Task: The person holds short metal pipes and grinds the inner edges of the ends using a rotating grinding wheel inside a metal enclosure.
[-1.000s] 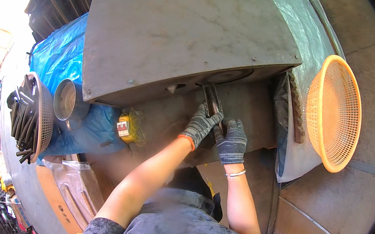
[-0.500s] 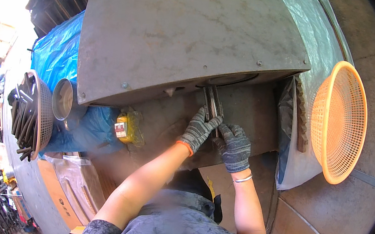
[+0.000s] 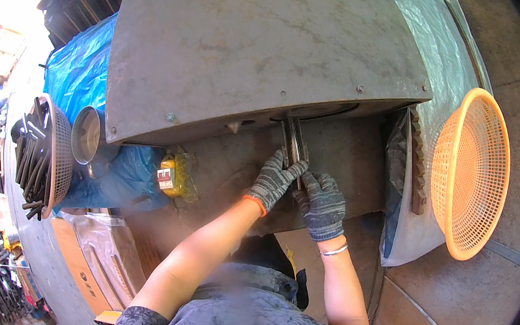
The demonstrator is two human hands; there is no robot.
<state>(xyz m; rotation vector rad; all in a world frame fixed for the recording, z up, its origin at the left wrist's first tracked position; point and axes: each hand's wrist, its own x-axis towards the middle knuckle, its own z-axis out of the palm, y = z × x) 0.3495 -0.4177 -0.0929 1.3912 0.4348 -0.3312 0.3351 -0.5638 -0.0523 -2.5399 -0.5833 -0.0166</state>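
Note:
A shiny metal bar (image 3: 293, 137) sticks out toward me from the dark round opening beneath a large grey metal housing (image 3: 262, 39). My left hand (image 3: 275, 180), in a grey striped knit glove with an orange cuff, is closed around the near part of the bar. Just right of it, my right hand (image 3: 321, 207), in a matching glove, has its thumb and fingers closed at the bar's near end. Its fingertips are partly hidden, and the bar's far end is out of sight inside the opening.
An orange plastic basket (image 3: 469, 175) stands at the right. To the left are a basket of dark tubes (image 3: 63, 154), a metal pot (image 3: 88, 135) and a yellow plastic-wrapped package (image 3: 172, 174). A jagged-edged strip (image 3: 417, 162) hangs right of the opening. Cardboard (image 3: 82, 264) lies lower left.

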